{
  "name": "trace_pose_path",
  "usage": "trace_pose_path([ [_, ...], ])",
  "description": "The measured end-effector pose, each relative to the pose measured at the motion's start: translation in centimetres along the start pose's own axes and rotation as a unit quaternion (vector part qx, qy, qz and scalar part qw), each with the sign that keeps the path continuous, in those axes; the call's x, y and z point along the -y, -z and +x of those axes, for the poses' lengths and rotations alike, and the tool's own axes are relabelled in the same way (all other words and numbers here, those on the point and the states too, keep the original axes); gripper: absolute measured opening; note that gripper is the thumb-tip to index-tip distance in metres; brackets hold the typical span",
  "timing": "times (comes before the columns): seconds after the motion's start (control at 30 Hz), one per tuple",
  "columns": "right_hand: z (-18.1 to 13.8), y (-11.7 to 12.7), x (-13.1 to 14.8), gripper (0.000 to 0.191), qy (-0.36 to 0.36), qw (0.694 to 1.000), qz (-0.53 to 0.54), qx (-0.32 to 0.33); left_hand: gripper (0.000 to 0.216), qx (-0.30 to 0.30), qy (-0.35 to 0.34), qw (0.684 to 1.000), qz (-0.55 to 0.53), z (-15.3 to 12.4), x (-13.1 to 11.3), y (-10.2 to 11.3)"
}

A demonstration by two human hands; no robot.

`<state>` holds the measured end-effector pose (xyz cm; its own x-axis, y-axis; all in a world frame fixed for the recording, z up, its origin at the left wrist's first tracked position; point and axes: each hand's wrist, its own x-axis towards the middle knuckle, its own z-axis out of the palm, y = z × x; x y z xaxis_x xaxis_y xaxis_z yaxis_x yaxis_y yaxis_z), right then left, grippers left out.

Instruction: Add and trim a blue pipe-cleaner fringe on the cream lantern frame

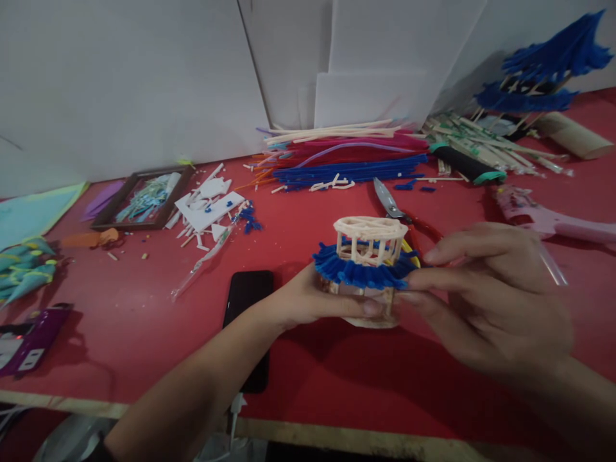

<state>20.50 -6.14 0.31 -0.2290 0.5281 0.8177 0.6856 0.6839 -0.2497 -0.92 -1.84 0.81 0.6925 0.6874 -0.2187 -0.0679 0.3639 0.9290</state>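
From where I sit, the small round model is in front of me over the red table, roughly upright; I can't tell whether its base touches the surface. What worries me first is the left hand, wrapped around the lower tier with its thumb across the front. Too firm a squeeze there could bow or crack the thin pale posts, I judge. At the blue fringe the danger looks like a sideways pull — a strip could bend out of line or come loose if the right hand tugs while the left grip is slack. The scissors lie right behind the model, so a careless reach past it might catch the blades or knock the handles. The left forearm crosses over the phone, and a dropped elbow could drag its white cable.

As for pose, the left forearm slants up from the lower left, its hand closed on the model. The right arm enters from the lower right, back of the hand towards me, fingers half curled and pointing left at the fringe's edge — whether they pinch it or merely rest there, I can't tell.
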Motion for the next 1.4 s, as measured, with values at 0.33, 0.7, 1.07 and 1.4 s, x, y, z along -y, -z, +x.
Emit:
trace_pose_path([
  [0.33, 0.16, 0.0, -0.23, 0.01, -0.01, 1.0, 0.023, -0.009, 0.039, -0.002, 0.006, 1.0, -0.006, -0.13, 0.05, 0.07],
  [0.7, 0.34, -0.08, 0.07, 0.01, 0.029, 0.999, -0.013, -0.012, 0.046, 0.003, 0.009, 1.0, 0.003, -0.19, 0.28, 0.3],
  [1.07, 0.36, -0.02, 0.29, 0.008, -0.002, 1.0, 0.0, 0.014, 0.04, 0.011, 0.01, 1.0, 0.013, -0.16, 0.01, 0.23],
  [1.4, 0.32, 0.13, -0.12, 0.011, 0.0, 1.0, -0.001, 0.0, 0.045, 0.006, 0.018, 0.999, -0.027, -0.32, 0.03, 0.37],
])
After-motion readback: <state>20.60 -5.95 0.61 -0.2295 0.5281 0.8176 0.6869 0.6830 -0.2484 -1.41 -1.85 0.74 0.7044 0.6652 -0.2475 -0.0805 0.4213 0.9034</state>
